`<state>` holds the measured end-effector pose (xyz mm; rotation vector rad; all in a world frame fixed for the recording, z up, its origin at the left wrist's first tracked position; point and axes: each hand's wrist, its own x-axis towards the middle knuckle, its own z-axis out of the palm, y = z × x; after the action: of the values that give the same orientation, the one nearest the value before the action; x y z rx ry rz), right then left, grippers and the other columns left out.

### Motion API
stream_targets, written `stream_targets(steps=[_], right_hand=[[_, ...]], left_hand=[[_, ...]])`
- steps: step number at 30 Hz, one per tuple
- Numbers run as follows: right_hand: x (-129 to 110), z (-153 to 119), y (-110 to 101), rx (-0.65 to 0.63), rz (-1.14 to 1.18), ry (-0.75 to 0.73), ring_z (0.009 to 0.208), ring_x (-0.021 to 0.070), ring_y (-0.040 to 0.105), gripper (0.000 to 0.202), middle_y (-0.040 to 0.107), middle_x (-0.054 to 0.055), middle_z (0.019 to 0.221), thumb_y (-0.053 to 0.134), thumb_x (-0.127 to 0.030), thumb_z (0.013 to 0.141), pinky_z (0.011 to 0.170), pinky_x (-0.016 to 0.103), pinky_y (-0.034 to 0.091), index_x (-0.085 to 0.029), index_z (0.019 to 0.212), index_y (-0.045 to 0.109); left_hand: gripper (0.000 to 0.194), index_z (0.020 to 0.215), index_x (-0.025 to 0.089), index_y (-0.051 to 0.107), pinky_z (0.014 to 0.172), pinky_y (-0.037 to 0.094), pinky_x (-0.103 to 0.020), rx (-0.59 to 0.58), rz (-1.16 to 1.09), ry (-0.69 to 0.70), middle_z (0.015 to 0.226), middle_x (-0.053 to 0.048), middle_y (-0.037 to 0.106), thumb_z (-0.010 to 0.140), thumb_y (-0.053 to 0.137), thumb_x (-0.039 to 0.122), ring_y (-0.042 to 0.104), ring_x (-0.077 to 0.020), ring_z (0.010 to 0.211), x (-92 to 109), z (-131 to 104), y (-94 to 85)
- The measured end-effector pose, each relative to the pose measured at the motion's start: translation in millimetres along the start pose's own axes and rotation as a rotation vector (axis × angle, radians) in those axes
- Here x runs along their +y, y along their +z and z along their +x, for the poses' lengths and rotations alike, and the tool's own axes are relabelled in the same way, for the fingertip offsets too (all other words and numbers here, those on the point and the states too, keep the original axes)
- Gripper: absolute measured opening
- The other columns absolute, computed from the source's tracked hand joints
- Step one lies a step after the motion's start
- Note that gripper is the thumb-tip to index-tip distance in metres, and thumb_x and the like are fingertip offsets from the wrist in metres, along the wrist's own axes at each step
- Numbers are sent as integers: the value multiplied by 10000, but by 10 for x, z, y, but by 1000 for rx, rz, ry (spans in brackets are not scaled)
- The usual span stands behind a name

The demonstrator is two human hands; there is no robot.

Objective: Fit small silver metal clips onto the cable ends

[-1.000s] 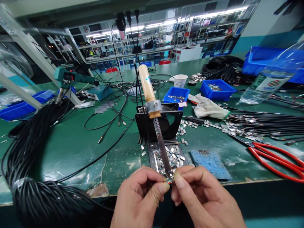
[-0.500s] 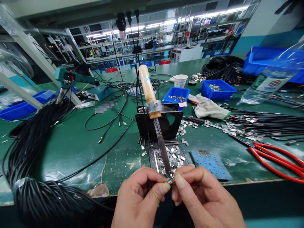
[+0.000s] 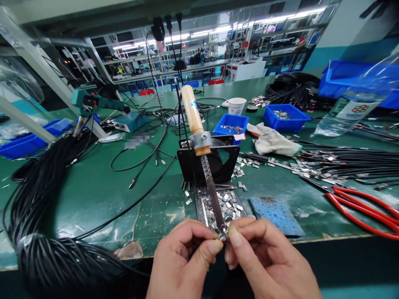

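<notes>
Fingers (image 3: 215,246) of both hands pinched shut on small connector (image 3: 222,237) at soldering iron tip (image 3: 223,227) (hot): burn risk if fingertips slip.

Beyond the pinch stands one wooden-handled soldering iron (image 3: 199,153), with two small blue plastic bins (image 3: 232,123) farther off. To its right lie one red-handled pair of scissors (image 3: 363,207), one white paper cup (image 3: 236,106) and one clear plastic bottle (image 3: 358,101).

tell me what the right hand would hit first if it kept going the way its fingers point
The right hand points up-left at the soldering iron tip. It would likely meet that tip first, then the left hand just beyond; depth is hard to judge.
</notes>
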<state>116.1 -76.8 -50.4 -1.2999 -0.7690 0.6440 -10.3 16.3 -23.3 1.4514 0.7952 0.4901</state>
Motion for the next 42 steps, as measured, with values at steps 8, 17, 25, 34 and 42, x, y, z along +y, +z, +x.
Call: stream_targets(steps=[8, 17, 25, 34, 42], right_hand=[[-4, -15, 10, 19, -13, -4, 612, 106, 656, 172, 625, 26, 786, 649, -287, 963, 590, 178, 577, -192, 821, 643], [31, -28, 6, -10, 14, -15, 638, 82, 657, 150, 615, 3, 796, 622, -269, 989, 619, 152, 571, -211, 852, 633], [7, -14, 39, 12, 17, -2, 633, 64, 646, 169, 613, -15, 782, 635, -292, 983, 622, 127, 559, -224, 828, 634], [43, -10, 21, -2, -2, -7, 622, 86, 659, 162, 621, 8, 797, 633, -281, 980, 611, 158, 577, -203, 837, 638], [36, -23, -1, 4, -5, -21, 616, 85, 661, 148, 628, 5, 801, 629, -270, 981, 602, 152, 574, -208, 847, 637]], left_hand=[[221, 813, 161, 714, 661, 455, -231, 26, -6, 10, 814, -41, 654, 895, 719, 366, 572, -135, 722, 14, -2, 4], [249, 854, 158, 702, 735, 488, -243, -11, 16, 27, 855, -49, 658, 925, 688, 396, 614, -157, 799, -11, 7, -25], [217, 855, 165, 695, 729, 489, -236, -6, 14, 35, 858, -40, 645, 922, 695, 372, 604, -148, 791, -27, -21, -26], [246, 856, 159, 694, 713, 482, -236, 13, 1, 16, 850, -44, 647, 909, 703, 399, 598, -152, 787, -48, -6, -10], [226, 853, 164, 703, 727, 493, -219, 33, -1, 28, 853, -37, 647, 904, 710, 384, 602, -142, 792, -58, 10, -2]])
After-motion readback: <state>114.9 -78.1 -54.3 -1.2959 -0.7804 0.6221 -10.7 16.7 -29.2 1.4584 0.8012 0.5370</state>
